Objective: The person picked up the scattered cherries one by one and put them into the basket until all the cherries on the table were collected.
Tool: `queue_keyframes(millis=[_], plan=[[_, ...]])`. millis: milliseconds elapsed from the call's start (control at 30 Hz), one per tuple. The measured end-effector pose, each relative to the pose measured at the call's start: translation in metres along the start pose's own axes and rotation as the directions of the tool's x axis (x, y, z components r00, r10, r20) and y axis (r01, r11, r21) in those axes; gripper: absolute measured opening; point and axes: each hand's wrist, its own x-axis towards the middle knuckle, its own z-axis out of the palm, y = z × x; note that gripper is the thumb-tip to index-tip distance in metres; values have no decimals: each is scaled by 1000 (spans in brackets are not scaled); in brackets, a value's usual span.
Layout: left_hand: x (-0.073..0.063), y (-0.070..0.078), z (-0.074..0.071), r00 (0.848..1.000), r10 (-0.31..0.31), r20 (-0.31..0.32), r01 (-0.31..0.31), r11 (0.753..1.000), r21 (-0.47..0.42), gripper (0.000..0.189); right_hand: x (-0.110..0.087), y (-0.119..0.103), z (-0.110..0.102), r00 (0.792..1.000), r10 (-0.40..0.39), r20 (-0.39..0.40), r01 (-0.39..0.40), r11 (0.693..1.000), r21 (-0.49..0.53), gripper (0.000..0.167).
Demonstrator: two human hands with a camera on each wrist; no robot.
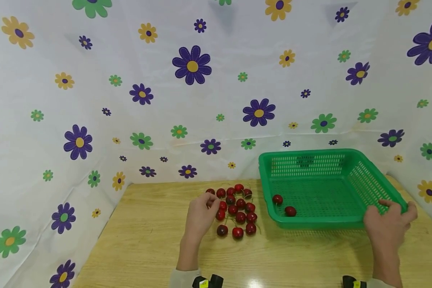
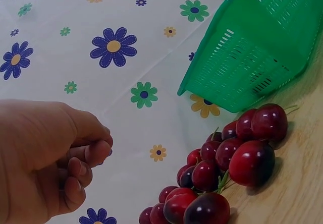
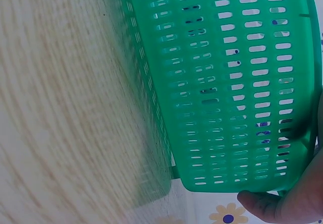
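Several dark red cherries (image 1: 240, 217), some with green stems, lie grouped on the wooden table left of a green plastic basket (image 1: 324, 220). My left hand (image 1: 201, 212) hovers at the left side of the group, thumb and fingers curled inward. In the left wrist view that hand (image 2: 55, 158) is apart from the cherries (image 2: 252, 163), and nothing shows between its fingertips. My right hand (image 1: 389, 224) grips the basket's rim at the front right corner; its thumb (image 3: 260, 204) shows by that corner in the right wrist view. Two cherries (image 1: 290, 211) lie inside the basket toward its left.
A white sheet (image 1: 216, 92) with purple, yellow and green flowers hangs behind the table and along both sides. The basket's slotted back wall (image 1: 309, 165) stands close to the sheet. Bare wood (image 1: 147, 236) extends left of the cherries.
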Motion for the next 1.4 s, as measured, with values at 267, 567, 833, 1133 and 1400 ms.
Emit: queue_keyframes(millis=[267,567,833,1133,1400], plan=[[-1,-3,7,996,-23,86,3,976,217,7,1,-1,0,1000,0,3,0,1000,-7,58],[2,-10,49,996,13,90,-63,818,572,21,1,0,0,1000,9,-8,-9,1000,-10,58],[7,-15,67,998,-6,69,-44,705,708,9,1,1,1,1000,7,5,-7,1000,-11,58],[6,-10,67,995,-10,99,-67,664,744,4,2,-1,0,1000,13,-2,-13,1000,-9,58],[3,-10,66,996,-24,91,-48,705,708,6,0,2,1,1000,19,19,-18,1000,-17,57]])
